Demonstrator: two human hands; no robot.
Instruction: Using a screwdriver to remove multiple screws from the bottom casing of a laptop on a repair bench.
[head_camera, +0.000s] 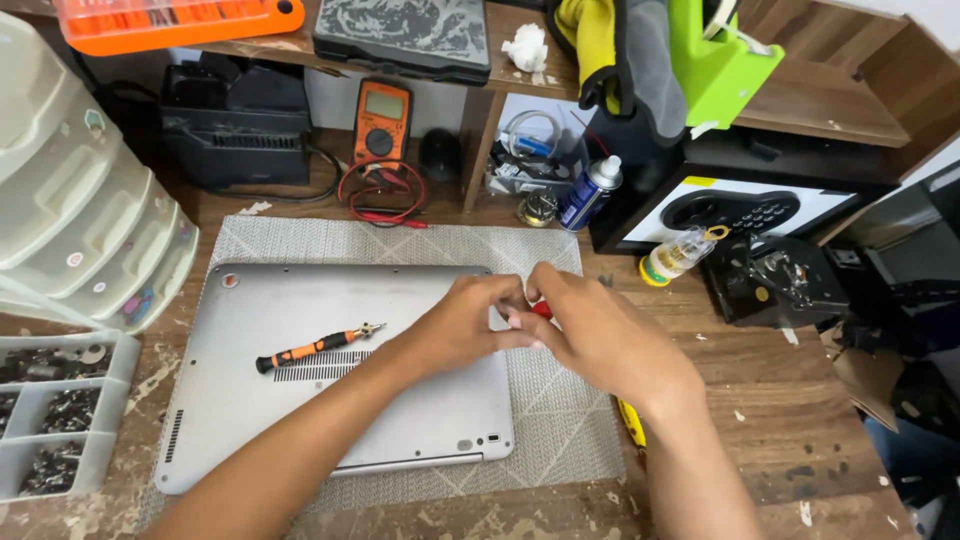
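Observation:
A silver laptop (300, 400) lies upside down on a grey woven mat (560, 420). My left hand (465, 322) and my right hand (590, 330) meet over the laptop's right edge, fingertips pinched together around a small red-tipped thing (541, 311) that is mostly hidden. An orange-and-black screwdriver (315, 348) rests on the laptop's base, left of my hands. A yellow tool (631, 422) peeks out under my right forearm.
A parts tray (55, 410) and plastic drawers (80, 210) stand at the left. At the back are an orange multimeter (381, 122) with red leads, a spray can (589, 192), a small bottle (678, 254) and a black box (740, 200).

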